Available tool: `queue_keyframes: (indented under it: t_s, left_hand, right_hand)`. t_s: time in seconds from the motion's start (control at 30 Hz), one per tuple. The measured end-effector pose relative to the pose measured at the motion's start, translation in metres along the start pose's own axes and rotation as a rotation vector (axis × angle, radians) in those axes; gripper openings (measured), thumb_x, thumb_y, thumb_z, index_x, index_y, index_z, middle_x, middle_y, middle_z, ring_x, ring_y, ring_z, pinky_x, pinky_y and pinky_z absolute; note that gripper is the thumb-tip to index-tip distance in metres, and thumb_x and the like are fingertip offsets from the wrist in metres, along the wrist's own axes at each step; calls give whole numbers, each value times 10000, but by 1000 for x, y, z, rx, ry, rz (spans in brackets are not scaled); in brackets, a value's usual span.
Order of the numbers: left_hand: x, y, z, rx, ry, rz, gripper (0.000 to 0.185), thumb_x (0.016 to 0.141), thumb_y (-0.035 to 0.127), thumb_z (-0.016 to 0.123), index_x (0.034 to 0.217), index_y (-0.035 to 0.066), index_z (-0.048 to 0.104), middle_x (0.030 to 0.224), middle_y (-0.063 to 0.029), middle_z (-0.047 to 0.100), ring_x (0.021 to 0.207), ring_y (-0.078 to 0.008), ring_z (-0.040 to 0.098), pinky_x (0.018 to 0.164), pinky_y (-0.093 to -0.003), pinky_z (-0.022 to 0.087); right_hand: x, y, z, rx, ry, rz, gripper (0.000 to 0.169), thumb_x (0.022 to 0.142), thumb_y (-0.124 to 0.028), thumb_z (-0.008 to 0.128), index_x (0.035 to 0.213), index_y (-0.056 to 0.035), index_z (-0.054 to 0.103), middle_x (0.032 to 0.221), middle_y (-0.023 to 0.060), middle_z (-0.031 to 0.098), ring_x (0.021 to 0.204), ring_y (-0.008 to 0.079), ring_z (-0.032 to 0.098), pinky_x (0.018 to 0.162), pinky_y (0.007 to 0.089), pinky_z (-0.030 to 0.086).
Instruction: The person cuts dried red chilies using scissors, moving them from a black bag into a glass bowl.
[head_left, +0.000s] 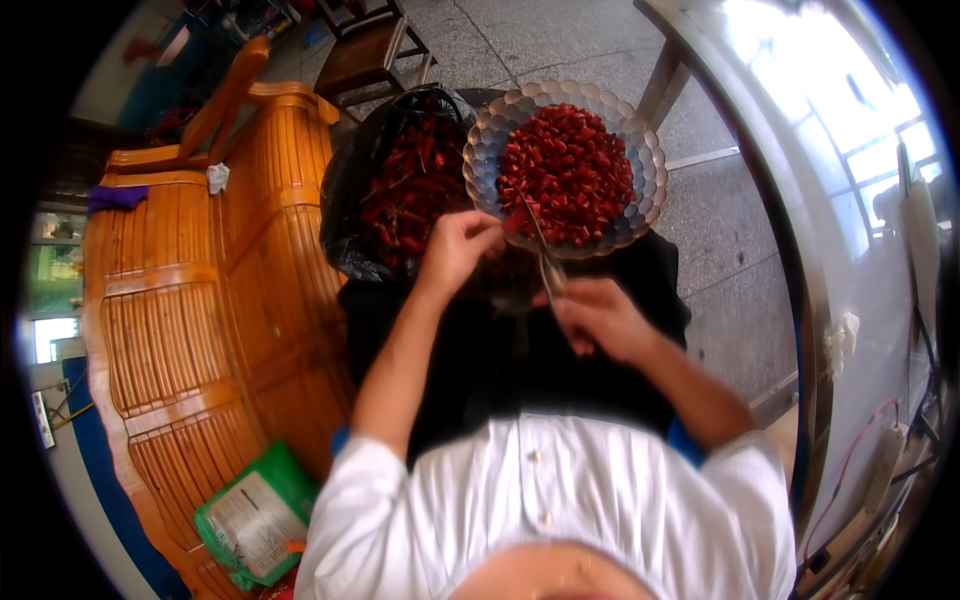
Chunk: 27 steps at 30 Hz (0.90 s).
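Note:
Between the fingertips of my left hand (463, 244) is a red chili pepper (514, 223), held at the near left rim of a scalloped clear bowl (651, 157). My right hand (600, 315) grips a pair of metal scissors (550, 266), whose blades reach over the bowl beside the pepper. Cut red chili pieces (566, 172) fill the middle of the bowl. To its left, an open black plastic bag (345, 176) holds whole red chilies (420, 187), some with stems. Whether the scissor blades touch the pepper is blurred.
A slatted wooden bench (172, 330) runs along the left, with a green and white package (259, 517) and a purple cloth (118, 197) on it. A wooden chair (367, 56) stands beyond the bag. At the right is a shiny table (817, 247) with a crumpled tissue (841, 345).

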<state>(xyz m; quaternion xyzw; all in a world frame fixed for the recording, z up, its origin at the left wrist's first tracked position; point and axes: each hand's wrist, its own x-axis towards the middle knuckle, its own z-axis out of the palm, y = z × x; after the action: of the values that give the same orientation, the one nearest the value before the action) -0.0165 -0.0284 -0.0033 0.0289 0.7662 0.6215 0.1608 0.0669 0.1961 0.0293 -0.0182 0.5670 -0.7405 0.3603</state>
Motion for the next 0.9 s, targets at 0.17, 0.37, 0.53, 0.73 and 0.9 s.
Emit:
queue_keyframes:
  t_s: [0.17, 0.37, 0.53, 0.73, 0.9]
  left_hand:
    - [3, -1, 0, 110, 109, 6, 104, 818, 64, 614, 872, -13, 657, 708, -33, 644, 626, -74, 570, 589, -212, 449]
    - [2, -1, 13, 116, 100, 34, 117, 823, 81, 629, 882, -15, 659, 706, -16, 633, 638, -58, 558, 592, -203, 435]
    - [6, -4, 15, 135, 140, 118, 115, 835, 87, 626, 876, -16, 656, 695, 1, 615, 639, -51, 543, 588, -199, 424]
    - [7, -11, 10, 145, 191, 73, 117, 844, 85, 611, 894, -16, 644, 697, -6, 618, 639, -56, 551, 582, -205, 435]
    - [4, 0, 21, 142, 163, 5, 120, 852, 99, 606, 885, -14, 630, 708, -15, 630, 633, -65, 574, 567, -204, 447]
  right_hand:
    - [-1, -1, 6, 67, 58, -34, 354, 903, -268, 546, 1151, -16, 568, 631, -21, 447, 467, 60, 496, 404, 175, 354]
    - [-1, -2, 2, 126, -13, -75, 353, 904, -262, 541, 1155, -15, 564, 644, -24, 449, 452, 64, 488, 392, 176, 343]
    - [4, 4, -9, 39, -16, 18, 352, 902, -257, 544, 1153, -12, 563, 649, -13, 464, 444, 65, 477, 389, 178, 340]
    - [1, -1, 2, 108, 11, -54, 402, 918, -292, 508, 1209, -16, 526, 643, -16, 438, 452, 60, 476, 395, 177, 341]
    - [0, 0, 0, 102, -83, -69, 446, 921, -333, 491, 1242, -23, 504, 654, -24, 421, 455, 58, 476, 400, 174, 342]
